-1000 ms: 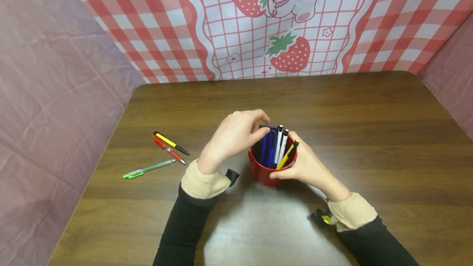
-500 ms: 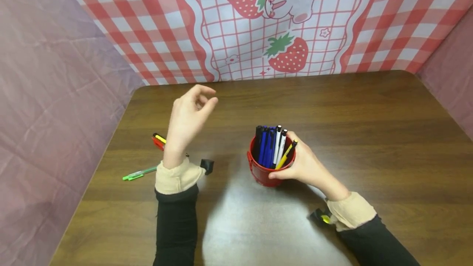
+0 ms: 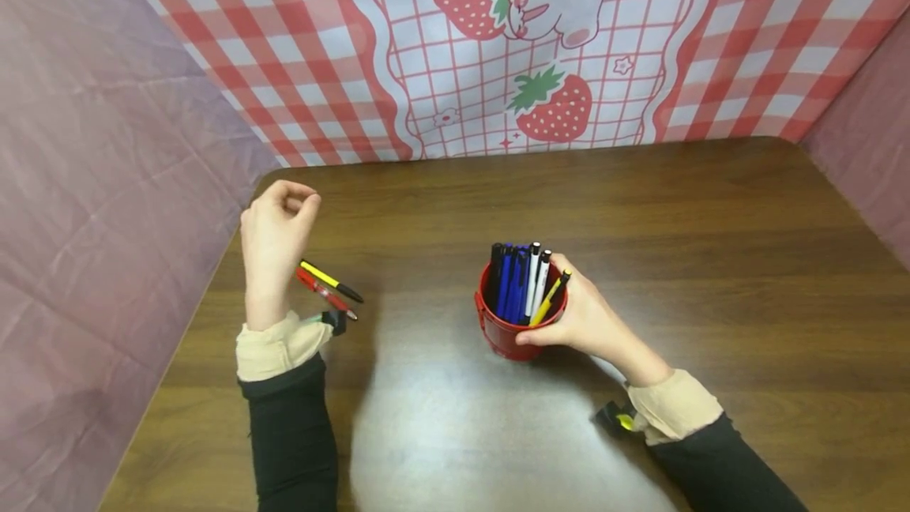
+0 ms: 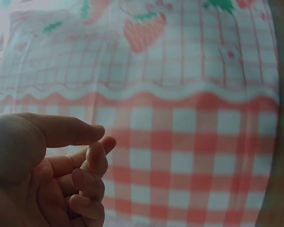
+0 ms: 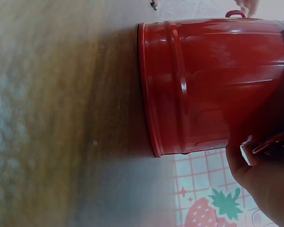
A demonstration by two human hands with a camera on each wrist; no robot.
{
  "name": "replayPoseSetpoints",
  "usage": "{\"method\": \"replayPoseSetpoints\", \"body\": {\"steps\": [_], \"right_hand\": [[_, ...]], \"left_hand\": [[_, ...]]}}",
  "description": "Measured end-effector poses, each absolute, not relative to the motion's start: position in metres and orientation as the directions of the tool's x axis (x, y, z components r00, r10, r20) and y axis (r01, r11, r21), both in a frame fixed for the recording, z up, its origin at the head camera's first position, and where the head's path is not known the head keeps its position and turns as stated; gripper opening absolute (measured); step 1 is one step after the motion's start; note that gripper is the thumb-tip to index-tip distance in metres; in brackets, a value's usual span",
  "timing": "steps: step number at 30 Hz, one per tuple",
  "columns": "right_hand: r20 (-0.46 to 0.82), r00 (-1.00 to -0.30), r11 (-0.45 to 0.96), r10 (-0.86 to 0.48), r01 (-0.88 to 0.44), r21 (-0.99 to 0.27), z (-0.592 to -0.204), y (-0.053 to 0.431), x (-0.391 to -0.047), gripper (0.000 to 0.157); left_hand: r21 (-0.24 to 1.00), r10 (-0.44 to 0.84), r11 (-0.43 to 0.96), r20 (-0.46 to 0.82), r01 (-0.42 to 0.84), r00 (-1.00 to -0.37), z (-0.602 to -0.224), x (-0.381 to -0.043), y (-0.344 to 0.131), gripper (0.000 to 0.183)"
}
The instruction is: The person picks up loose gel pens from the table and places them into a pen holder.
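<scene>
My right hand (image 3: 593, 322) grips a small red metal bucket (image 3: 512, 340) from its right side, thumb across the front. The right wrist view shows the bucket's glossy wall (image 5: 208, 85) and its base on the table. Standing in it are blue pens (image 3: 513, 291), white pens (image 3: 538, 291), a black pen (image 3: 495, 275) and a yellow pen (image 3: 546, 308). My left hand (image 3: 273, 251) is raised over the table's left side, fingers loosely curled and nothing held. Beside it lie a yellow-and-black pen (image 3: 331, 281) and a red pen (image 3: 323, 292); the left wrist mostly hides a green pen.
The brown wooden table (image 3: 441, 433) reaches back to a red-and-white checked cloth (image 3: 284, 46) with strawberry prints. A pinkish cloth (image 3: 107, 220) hangs along the left side, and another pinkish cloth (image 3: 863, 117) is on the right.
My left hand has left the pens in the bucket and moved left, over to the loose pens' side. My right hand has kept its grip on the bucket.
</scene>
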State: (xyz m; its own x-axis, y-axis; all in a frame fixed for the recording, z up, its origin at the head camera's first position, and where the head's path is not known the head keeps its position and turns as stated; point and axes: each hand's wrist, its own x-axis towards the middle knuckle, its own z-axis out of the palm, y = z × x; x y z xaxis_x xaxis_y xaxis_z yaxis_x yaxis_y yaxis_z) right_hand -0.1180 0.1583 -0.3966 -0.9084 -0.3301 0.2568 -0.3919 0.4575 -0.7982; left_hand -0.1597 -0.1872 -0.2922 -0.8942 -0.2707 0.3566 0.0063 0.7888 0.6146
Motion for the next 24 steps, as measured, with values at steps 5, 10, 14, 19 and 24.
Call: {"method": "replayPoseSetpoints", "body": {"steps": [5,10,14,19,24], "right_hand": [[0.253,-0.910,0.461,-0.329,-0.389,-0.798,-0.396,0.157,-0.117,0.091],[0.261,-0.909,0.459,-0.326,-0.394,-0.797,-0.395,0.156,-0.117,0.092],[0.270,-0.906,0.457,-0.326,-0.401,-0.794,-0.396,0.156,-0.118,0.092],[0.268,-0.907,0.448,-0.325,-0.397,-0.801,-0.397,0.156,-0.119,0.092],[0.267,-0.908,0.447,-0.322,-0.395,-0.803,-0.398,0.155,-0.120,0.092]], "left_hand": [[0.548,-0.251,0.836,0.316,-0.040,-0.915,-0.304,-0.153,-0.215,0.023],[0.426,-0.110,0.905,0.249,0.007,-0.962,-0.315,-0.144,-0.244,0.020],[0.383,-0.043,0.923,0.156,0.020,-0.987,-0.323,-0.135,-0.263,0.019],[0.341,-0.134,0.935,0.075,-0.101,-0.988,-0.332,-0.127,-0.272,0.024],[0.293,-0.244,0.922,-0.070,-0.254,-0.967,-0.345,-0.122,-0.275,0.034]]}}
